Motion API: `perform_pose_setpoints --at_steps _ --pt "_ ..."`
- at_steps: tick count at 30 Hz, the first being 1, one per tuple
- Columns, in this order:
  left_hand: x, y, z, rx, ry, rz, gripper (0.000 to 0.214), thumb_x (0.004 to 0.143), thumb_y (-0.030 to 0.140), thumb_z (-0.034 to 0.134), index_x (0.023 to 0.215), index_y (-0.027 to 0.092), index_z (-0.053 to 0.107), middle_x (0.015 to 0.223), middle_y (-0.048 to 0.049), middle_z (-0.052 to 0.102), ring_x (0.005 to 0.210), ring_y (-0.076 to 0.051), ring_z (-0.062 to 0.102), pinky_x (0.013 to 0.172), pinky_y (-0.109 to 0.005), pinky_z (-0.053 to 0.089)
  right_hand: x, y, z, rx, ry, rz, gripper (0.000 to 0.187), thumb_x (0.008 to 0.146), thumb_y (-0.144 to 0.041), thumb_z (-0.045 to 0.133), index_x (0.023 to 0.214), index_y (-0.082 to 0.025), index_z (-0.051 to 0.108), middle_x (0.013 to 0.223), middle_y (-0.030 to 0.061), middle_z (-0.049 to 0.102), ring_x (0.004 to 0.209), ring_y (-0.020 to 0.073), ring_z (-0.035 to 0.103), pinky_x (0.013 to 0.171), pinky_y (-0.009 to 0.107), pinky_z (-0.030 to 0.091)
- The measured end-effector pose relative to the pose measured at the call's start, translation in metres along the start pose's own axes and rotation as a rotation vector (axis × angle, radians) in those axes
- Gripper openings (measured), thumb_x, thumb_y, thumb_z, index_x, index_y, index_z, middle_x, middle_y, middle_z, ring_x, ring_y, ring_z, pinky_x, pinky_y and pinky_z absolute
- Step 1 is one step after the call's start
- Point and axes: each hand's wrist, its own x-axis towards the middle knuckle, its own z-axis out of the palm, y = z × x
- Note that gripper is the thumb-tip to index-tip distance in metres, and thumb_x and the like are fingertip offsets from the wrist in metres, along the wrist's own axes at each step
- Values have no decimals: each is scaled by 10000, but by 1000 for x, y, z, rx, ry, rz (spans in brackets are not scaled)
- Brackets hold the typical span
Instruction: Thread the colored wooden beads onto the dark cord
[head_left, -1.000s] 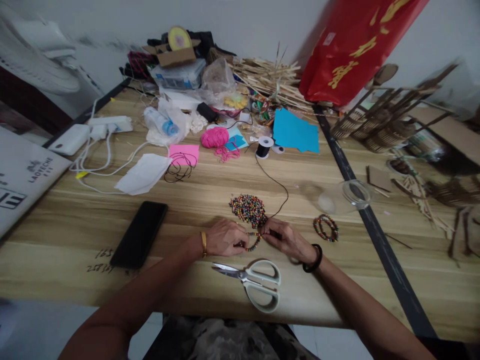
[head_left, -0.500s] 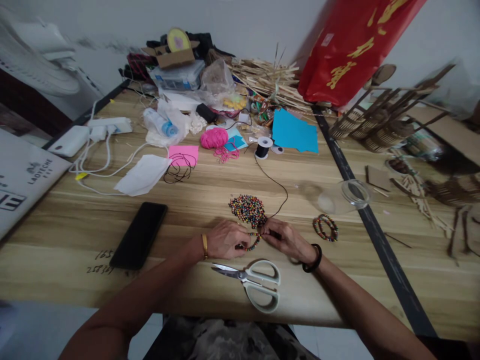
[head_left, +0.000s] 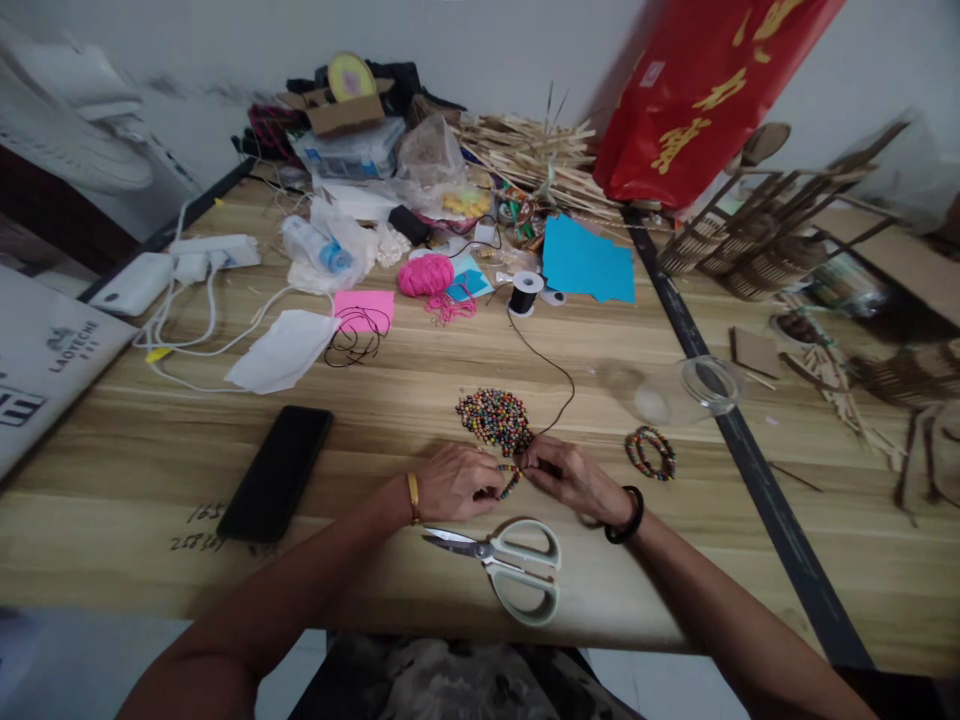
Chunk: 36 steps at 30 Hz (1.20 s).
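bead string (head_left: 511, 483) at lower center of frame, partly hidden by left hand (head_left: 459, 482) pinching it; right hand (head_left: 574, 475) clamped on black cord (head_left: 574, 384), fingertips hard to make out. upper left, fan (head_left: 71, 125) cut off.

A black phone (head_left: 277, 475) lies on the left of a wooden table (head_left: 382, 410), near white paper (head_left: 285, 350), a power strip (head_left: 232, 250) with tangled white cables (head_left: 212, 312) and a box lettered "LAOYECHE" (head_left: 52, 390), with a white fan (head_left: 67, 130) beyond. Toward the back, a bottle (head_left: 334, 258), pink yarn (head_left: 425, 274) and blue sheets (head_left: 589, 260) sit before a plastic bin (head_left: 356, 150) topped by a cardboard box (head_left: 341, 117), and a heap of pale wood strips (head_left: 517, 150). At right, a red bag (head_left: 712, 100) with gold characters stands against the wall (head_left: 525, 50) near woven baskets (head_left: 765, 260), and a clear plastic container (head_left: 679, 393) lies across the table's dark band (head_left: 679, 325).
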Motion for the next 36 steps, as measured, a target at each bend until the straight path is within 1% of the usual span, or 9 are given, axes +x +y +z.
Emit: perform_pose_setpoints --at_steps 7,15,24,36 --pt "-1 -2 1 -6 29 -6 71 778 273 630 763 209 658 746 -8 644 711 -156 577 604 -251 361 0 0 0 1 5 -11 108 907 -188 500 827 -167 570 826 57 611 771 158 565 696 262 446" --pt "-1 -4 0 -53 60 26 81 795 259 609 791 208 672 776 -13 653 741 -151 585 656 -248 385 1 -1 -1 -4 15 -21 131 914 -214 493 821 -167 573 806 59 611 748 159 564 678 268 447" --pt "-1 -2 -2 -55 27 14 114 796 256 611 864 211 691 802 -21 667 751 -157 596 642 -245 391 0 1 0 -18 9 -17 117 910 -193 493 831 -162 574 818 63 614 751 158 561 683 269 447" --pt "-1 -3 -2 -64 -9 23 125 810 256 594 867 231 702 800 -15 668 751 -151 597 643 -238 399 0 2 1 2 12 -28 134 917 -210 486 824 -168 572 815 62 611 747 160 564 674 268 454"
